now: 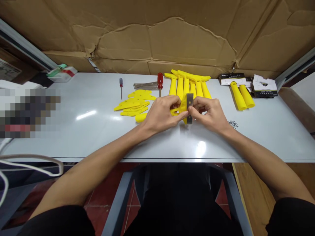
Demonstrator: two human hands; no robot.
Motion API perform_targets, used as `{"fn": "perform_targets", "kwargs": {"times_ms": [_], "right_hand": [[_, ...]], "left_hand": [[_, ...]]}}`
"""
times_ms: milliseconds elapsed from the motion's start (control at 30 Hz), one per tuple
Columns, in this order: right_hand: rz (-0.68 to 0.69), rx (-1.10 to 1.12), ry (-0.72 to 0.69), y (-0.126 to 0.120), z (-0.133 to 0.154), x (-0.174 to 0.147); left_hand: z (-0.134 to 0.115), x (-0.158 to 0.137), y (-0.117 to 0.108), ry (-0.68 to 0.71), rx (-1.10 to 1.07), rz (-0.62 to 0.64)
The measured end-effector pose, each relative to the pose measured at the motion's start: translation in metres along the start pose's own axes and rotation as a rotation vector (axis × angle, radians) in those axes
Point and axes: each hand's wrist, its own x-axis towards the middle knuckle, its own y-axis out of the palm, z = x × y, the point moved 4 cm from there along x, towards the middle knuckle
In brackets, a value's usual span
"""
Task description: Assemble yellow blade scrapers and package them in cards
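Note:
My left hand is closed around a yellow plastic scraper handle, whose rounded end sticks out left of the hand. A dark metal blade with small holes stands upright against the handle's head. My right hand pinches this blade from the right, its thumb on the blade face. The left thumb also reaches to the blade's edge. Behind the hands lie several yellow scraper handles. Flat yellow plates are piled to the left, and small screws lie beside my right wrist.
A red-handled screwdriver, a small screwdriver and metal strips lie at the back. Toward the right are two yellow handles and black-and-white packages. A small box sits back left; a white cable hangs front left.

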Motion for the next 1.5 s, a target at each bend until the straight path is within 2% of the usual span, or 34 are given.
{"fn": "perform_targets", "kwargs": {"times_ms": [100,167,200,233,300,400,467,533,733,800,900,1000,1100,1233,1333,1500], "right_hand": [[-0.020,0.036,0.064,-0.004,-0.004,0.003],[-0.028,0.070,0.097,-0.006,-0.007,0.005],[-0.022,0.085,0.109,-0.007,-0.008,0.006],[-0.010,0.101,0.120,-0.007,-0.009,0.007],[0.019,0.143,0.146,-0.005,-0.012,0.008],[0.059,0.217,0.218,0.001,-0.016,0.007],[0.076,0.238,0.271,0.005,-0.019,0.006],[0.098,0.241,0.319,0.009,-0.023,0.006],[0.199,0.250,0.398,0.016,-0.035,0.004],[0.217,0.247,0.435,0.018,-0.037,0.003],[0.229,0.261,0.470,0.019,-0.036,0.002],[0.228,0.294,0.481,0.019,-0.035,0.002],[0.214,0.353,0.504,0.018,-0.035,0.001],[0.217,0.404,0.528,0.020,-0.034,0.002],[0.242,0.448,0.560,0.021,-0.033,0.003],[0.254,0.467,0.585,0.019,-0.030,0.003]], "left_hand": [[0.007,0.009,-0.026,0.054,0.034,0.089],[0.022,0.014,-0.061,-0.011,0.228,0.023],[0.033,0.016,-0.079,-0.091,0.380,0.010],[0.047,0.016,-0.095,-0.203,0.534,0.056],[0.076,0.011,-0.114,-0.461,0.690,0.350],[0.101,0.002,-0.123,-0.633,0.651,0.627],[0.108,-0.001,-0.119,-0.674,0.628,0.714],[0.111,0.000,-0.112,-0.656,0.600,0.742],[0.141,0.004,-0.112,-0.586,0.568,0.565],[0.143,0.007,-0.112,-0.462,0.503,0.486],[0.116,0.012,-0.107,-0.185,0.314,0.300],[0.075,0.015,-0.089,-0.092,0.099,0.101],[0.046,0.014,-0.058,-0.154,-0.236,-0.008],[0.029,0.006,-0.023,-0.216,-0.382,-0.013],[0.022,0.002,-0.013,-0.237,-0.393,-0.047],[0.019,0.001,-0.010,-0.275,-0.435,-0.089]]}}
